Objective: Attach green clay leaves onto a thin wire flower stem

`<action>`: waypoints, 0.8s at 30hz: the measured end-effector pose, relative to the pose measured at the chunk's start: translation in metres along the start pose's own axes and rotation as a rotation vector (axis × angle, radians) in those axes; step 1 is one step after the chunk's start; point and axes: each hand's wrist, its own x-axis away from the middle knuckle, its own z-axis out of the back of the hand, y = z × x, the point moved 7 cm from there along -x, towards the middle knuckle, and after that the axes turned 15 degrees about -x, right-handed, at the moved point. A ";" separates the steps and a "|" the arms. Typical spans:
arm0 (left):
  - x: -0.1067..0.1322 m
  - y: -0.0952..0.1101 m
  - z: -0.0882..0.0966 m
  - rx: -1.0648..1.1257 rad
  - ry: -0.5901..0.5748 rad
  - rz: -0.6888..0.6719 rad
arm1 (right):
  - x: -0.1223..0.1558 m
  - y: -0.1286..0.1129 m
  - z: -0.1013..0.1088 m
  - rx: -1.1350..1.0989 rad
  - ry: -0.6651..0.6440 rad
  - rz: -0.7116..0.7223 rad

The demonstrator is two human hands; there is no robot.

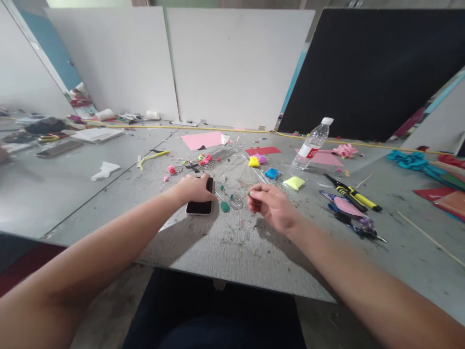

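Right hand (pixel 273 207) is raised just above the table (pixel 232 247), fingers curled, thumb and forefinger pinched on a small dark-green piece (pixel 249 194). Left hand (pixel 193 189) lies flat over a phone (pixel 201 203), fingers closed around its top edge. Between them lies a green blob (pixel 225 206). Farther back: coloured packets (pixel 272 173) and a water bottle (pixel 312 144).

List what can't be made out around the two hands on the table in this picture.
Head view only:
- Phone: its far end is covered by the left hand; the dark screen shows nothing.
- Right hand: fingers curled together; what they pinch, if anything, is too small to tell.
- Thin wires beyond the hands: too fine to count.
- Green piece beside the phone: too small to identify.
- Bottle label: unreadable.
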 end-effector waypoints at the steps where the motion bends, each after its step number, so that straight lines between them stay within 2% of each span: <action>1: -0.001 0.003 0.000 -0.015 0.001 0.021 | 0.002 0.000 0.004 0.030 -0.007 -0.010; 3: -0.003 0.005 -0.001 -0.003 0.007 0.067 | 0.008 -0.002 0.011 0.159 -0.046 -0.015; 8: -0.006 0.004 -0.005 0.062 0.050 0.086 | 0.024 0.003 0.016 0.677 -0.156 -0.038; 12: 0.000 -0.001 -0.010 0.038 -0.021 0.081 | 0.037 0.009 0.007 1.025 -0.272 0.093; 15: 0.006 -0.009 -0.012 0.033 -0.132 0.064 | 0.040 0.014 0.009 1.061 -0.287 0.152; 18: 0.009 -0.021 -0.012 0.075 -0.225 0.033 | 0.037 0.017 0.017 1.006 -0.253 0.131; 21: 0.008 -0.039 -0.012 0.137 -0.220 -0.004 | 0.034 0.016 0.022 0.954 -0.224 0.104; 24: 0.005 -0.053 -0.012 0.284 -0.137 -0.116 | 0.033 0.014 0.024 0.924 -0.217 0.087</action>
